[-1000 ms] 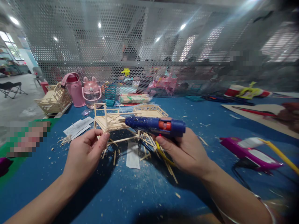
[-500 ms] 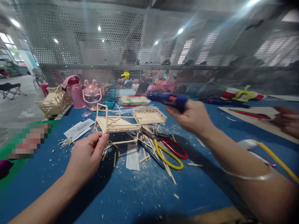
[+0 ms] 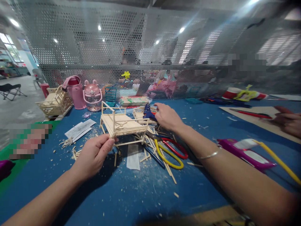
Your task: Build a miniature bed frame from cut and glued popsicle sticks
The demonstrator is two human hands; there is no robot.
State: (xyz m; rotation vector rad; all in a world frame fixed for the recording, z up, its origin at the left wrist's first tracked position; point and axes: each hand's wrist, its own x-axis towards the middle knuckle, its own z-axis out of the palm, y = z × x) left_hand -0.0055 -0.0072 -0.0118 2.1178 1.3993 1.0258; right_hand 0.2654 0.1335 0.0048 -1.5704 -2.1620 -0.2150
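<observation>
My left hand [image 3: 97, 153] is closed, pinching the lower corner of a small bed-like frame [image 3: 124, 125] made of thin wooden sticks. The frame is held tilted above the blue table. Behind it, my right hand [image 3: 168, 116] is closed on a blue glue gun [image 3: 148, 112], mostly hidden by the fingers. The gun is over a flat, railed wooden piece [image 3: 138, 115], which it partly covers. Scissors [image 3: 169, 153] with one yellow and one red handle lie among loose wooden sticks [image 3: 168, 168], just right of the frame.
A pink flask [image 3: 76, 95] and a pink-lidded bottle [image 3: 92, 95] stand at the back left near another stick model [image 3: 55, 102]. A purple device [image 3: 244, 153] with a yellow stem lies right. Another person's hand [image 3: 289, 121] is at the right edge. A perforated screen [image 3: 94, 56] borders the table.
My right hand has moved left and down with the glue gun, from raised in the air to over the flat railed piece. My left hand has shifted the frame slightly right and tilted it.
</observation>
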